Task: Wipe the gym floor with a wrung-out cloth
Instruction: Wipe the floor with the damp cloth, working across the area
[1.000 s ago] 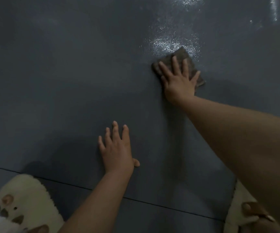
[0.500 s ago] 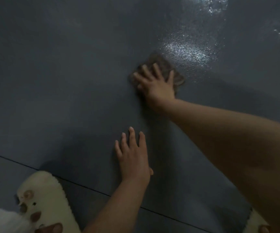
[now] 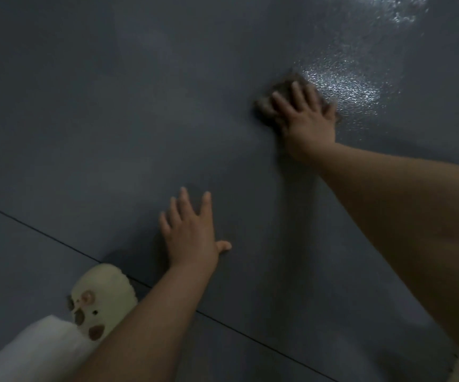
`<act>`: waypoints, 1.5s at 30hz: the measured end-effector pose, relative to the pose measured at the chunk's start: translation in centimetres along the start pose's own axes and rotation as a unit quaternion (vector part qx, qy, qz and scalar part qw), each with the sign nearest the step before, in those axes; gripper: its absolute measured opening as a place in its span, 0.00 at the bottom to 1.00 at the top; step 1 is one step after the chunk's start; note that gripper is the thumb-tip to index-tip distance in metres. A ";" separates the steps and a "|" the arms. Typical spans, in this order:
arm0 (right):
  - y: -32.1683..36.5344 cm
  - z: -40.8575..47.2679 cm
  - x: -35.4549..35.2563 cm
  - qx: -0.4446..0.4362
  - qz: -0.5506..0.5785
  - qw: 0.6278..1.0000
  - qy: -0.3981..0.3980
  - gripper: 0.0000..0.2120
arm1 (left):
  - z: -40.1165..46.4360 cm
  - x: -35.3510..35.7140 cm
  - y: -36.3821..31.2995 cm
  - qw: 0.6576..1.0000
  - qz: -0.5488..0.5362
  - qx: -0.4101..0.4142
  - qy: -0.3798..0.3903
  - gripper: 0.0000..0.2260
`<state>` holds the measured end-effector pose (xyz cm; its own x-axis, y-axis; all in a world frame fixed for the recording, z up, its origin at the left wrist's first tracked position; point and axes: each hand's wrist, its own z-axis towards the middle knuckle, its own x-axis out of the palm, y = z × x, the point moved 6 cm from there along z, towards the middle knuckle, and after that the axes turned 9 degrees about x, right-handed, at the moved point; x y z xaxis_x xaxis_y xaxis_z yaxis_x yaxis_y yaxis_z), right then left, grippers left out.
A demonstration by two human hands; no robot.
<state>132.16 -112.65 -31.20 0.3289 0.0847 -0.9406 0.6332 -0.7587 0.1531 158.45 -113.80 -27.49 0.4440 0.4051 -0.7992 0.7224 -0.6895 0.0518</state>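
Floor (image 3: 112,119) bare leftward; right hand (image 3: 305,119) presses cloth (image 3: 286,84)

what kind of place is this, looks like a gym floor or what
Probably an indoor gym or exercise room: dark textured rubber-like floor, laid in large mats with a seam, and a wet sheen near the cloth.

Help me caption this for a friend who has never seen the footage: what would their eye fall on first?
Probably the bright wet sheen on the dark floor at upper right, and beside it the right hand pressed flat on a dark cloth, blurred. Next, the left hand spread flat on the floor at centre, and the pale fuzzy slipper at lower left, near a seam line.
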 end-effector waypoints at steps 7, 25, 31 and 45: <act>2.1 0.1 0.8 0.128 0.058 0.990 -0.011 0.30 | -0.3 2.2 1.0 0.997 -0.038 -0.043 0.057 0.51; 22.0 -16.9 9.0 -0.264 -0.030 0.955 0.130 0.25 | -2.6 0.6 12.2 0.885 -0.323 -0.180 -0.284 0.15; 18.4 -21.2 9.7 -0.284 -0.013 0.954 0.100 0.28 | -1.8 -0.5 9.3 0.901 -0.321 -0.127 -0.264 0.17; -6.2 -12.8 3.5 0.108 0.024 0.993 -0.031 0.22 | -4.5 2.8 -3.7 0.966 -0.128 0.218 -0.054 0.26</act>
<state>138.33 -99.39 -31.58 0.3066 0.0101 -0.9518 0.4506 -0.8824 0.1358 159.37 -107.38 -27.18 0.2061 0.5468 -0.8115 0.4988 -0.7722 -0.3936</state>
